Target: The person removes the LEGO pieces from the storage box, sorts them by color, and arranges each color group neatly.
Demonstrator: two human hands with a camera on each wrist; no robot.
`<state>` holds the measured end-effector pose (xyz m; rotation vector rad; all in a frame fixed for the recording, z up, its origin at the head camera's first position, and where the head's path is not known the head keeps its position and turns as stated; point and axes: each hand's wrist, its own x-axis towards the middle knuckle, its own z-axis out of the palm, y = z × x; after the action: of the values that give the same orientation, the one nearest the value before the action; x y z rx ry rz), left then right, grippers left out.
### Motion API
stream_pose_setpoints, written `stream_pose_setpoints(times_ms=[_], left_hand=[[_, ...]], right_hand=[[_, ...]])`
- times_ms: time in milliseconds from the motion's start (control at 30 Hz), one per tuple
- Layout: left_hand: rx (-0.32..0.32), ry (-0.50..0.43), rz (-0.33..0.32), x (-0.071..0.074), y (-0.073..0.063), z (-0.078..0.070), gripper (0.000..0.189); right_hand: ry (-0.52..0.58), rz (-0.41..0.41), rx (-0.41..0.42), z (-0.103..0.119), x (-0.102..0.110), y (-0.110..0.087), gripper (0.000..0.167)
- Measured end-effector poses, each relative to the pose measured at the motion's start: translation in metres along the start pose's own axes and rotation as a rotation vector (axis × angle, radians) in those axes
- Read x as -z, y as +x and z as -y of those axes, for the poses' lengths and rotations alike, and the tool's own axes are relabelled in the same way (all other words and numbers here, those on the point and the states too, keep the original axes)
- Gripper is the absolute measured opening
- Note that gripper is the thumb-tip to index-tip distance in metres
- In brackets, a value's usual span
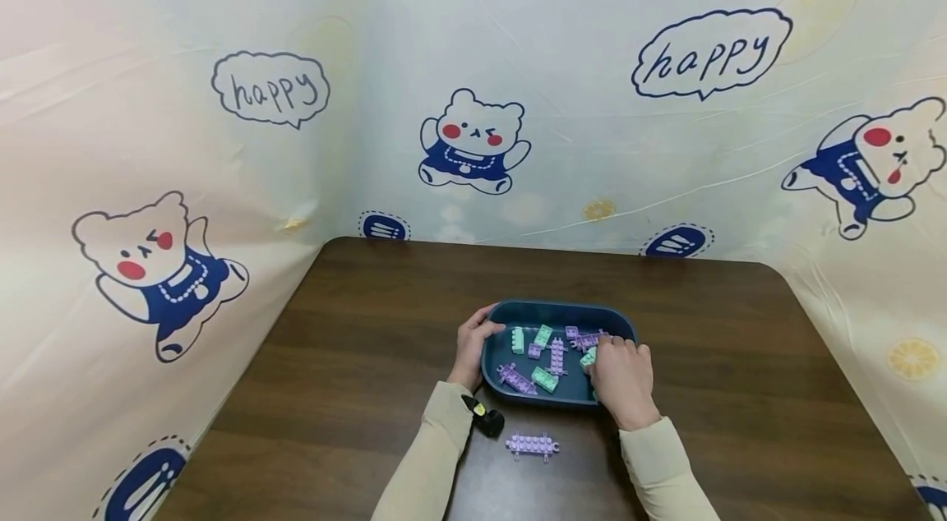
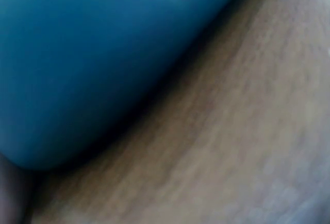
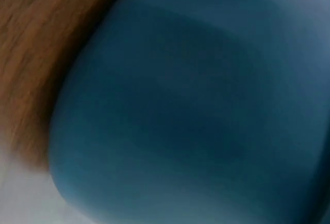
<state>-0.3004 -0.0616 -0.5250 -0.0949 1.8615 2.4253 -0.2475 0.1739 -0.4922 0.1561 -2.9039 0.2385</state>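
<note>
A dark blue tray (image 1: 562,399) holds several mint green and purple toy building bricks. At its left end, my left hand (image 1: 471,348) grips the rim, the thumb over the edge. My right hand (image 1: 623,377) reaches over the right end with curled fingers and pinches a mint green brick (image 1: 588,358), partly hidden by the fingers. Purple bricks with side pegs, such as one purple piece (image 1: 557,357), lie around it, with another mint green brick (image 1: 545,379) nearer the front. Both wrist views show mostly the tray's blurred blue wall (image 2: 103,54).
A long purple brick piece (image 1: 533,444) with side pegs lies on the brown wooden table (image 1: 370,389) in front of the tray. A black wrist device (image 1: 484,417) sits by the left sleeve. Printed curtains (image 1: 577,36) enclose the table at the back and sides.
</note>
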Motion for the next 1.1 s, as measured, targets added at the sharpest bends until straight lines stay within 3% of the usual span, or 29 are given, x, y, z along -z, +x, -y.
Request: stream_pose_setpoints(times_ms=[367, 600, 867, 1100], left_hand=[[0.011, 0.0, 0.008, 0.001, 0.006, 0.004, 0.04], [0.003, -0.001, -0.004, 0.002, 0.006, 0.004, 0.039], [0.019, -0.012, -0.008, 0.008, 0.02, 0.026, 0.039], [-0.001, -0.019, -0.019, 0.007, 0.02, 0.031, 0.041]], right_hand=[[0.044, 0.045, -0.014, -0.003, -0.002, 0.002, 0.035], [0.116, 0.031, -0.032, -0.003, -0.005, 0.002, 0.035], [0.187, 0.05, -0.059, -0.005, -0.007, 0.001, 0.036], [0.234, 0.022, -0.064, -0.006, -0.006, 0.0, 0.037]])
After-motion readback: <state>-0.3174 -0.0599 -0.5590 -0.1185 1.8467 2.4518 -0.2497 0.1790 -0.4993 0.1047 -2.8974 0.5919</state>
